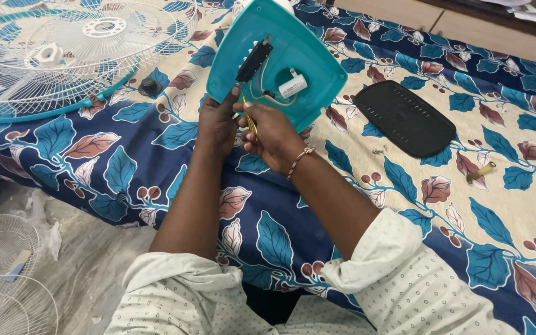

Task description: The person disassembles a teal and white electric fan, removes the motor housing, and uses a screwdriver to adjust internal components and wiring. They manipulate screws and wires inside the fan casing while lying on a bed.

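The teal fan base (305,56) stood tilted on its edge in the upper middle of the frame, with its hollow underside turned to the camera. Its top edge was cut off by the frame border. Inside this shell were a black switch block (254,61), a small white cylinder-shaped capacitor (293,85) and some thin wires (262,93); where the wires ended was hard to make out.

The left hand (217,121) was closed around the lower edge of the base, with the thumb up near the switch block. The right hand (274,133), just beside it and touching it, was clamped on a thin yellow tool (250,121). Its tip was hidden between the fingers and the shell, so I could not tell what kind of tool it was. A braided bracelet (299,159) was on the right wrist.

All this was over a bed covered with a blue and cream leaf-patterned sheet (404,198). A black flat cover plate (404,118) lay to the right, well apart from the base. A small yellowish piece (481,172) lay further right. A white wire fan grille (63,49) with a teal rim lay in the upper left, partly cut off, and a small black knob (149,87) was near it. Another white grille (1,273) lay on the floor in the lower left, also cut off.
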